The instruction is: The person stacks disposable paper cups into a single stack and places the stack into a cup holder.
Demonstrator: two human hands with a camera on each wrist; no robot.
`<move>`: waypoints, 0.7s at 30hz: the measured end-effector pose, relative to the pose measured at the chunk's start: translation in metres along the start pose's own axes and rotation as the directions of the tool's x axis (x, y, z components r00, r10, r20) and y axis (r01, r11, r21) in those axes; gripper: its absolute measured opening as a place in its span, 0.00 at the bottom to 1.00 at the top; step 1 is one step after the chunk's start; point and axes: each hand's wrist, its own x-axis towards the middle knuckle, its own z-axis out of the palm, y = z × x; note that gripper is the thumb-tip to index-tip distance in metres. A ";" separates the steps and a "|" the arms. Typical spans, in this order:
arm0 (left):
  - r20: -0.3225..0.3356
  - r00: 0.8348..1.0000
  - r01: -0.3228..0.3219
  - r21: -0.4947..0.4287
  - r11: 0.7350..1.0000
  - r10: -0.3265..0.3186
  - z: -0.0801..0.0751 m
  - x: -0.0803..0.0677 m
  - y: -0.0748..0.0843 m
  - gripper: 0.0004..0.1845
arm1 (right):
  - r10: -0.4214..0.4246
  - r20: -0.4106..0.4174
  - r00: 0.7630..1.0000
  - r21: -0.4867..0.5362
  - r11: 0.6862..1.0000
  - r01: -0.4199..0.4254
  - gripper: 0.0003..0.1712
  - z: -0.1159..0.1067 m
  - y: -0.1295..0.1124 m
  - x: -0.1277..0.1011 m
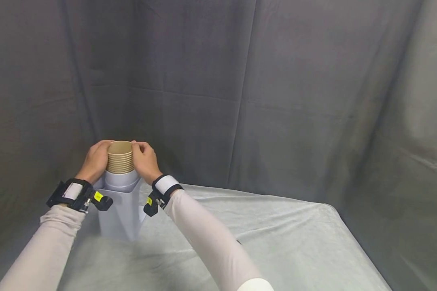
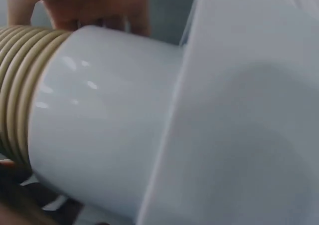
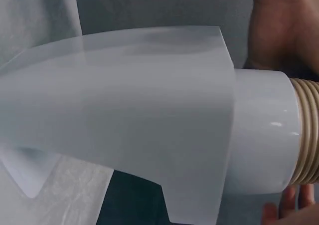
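Observation:
A stack of nested paper cups (image 1: 120, 165) with beige rims and insides stands upright, mouth up, in the top of a pale grey-white holder (image 1: 119, 214). My left hand (image 1: 96, 160) grips the stack from the left, thumb near the top rim. From the opposite side my right hand (image 1: 146, 162) holds it, its thumb also at the upper rim. In the left wrist view the smooth white cup wall (image 2: 109, 110) runs down into the holder's mouth. The right wrist view shows the holder (image 3: 149, 100) tapering away from the beige rims (image 3: 308, 130). Most fingers are hidden behind the cups.
A pale grey cloth (image 1: 276, 234) with wrinkles covers the table under the holder. Dark grey curtains (image 1: 211, 101) enclose the table at the back and both sides. Black straps with small cameras (image 1: 102, 201) sit on both wrists.

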 end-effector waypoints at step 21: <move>0.235 0.971 0.012 0.094 0.995 -0.034 -0.010 -0.002 -0.018 0.35 | 0.217 0.015 0.976 -0.145 0.966 -0.213 0.37 -0.001 0.000 -0.006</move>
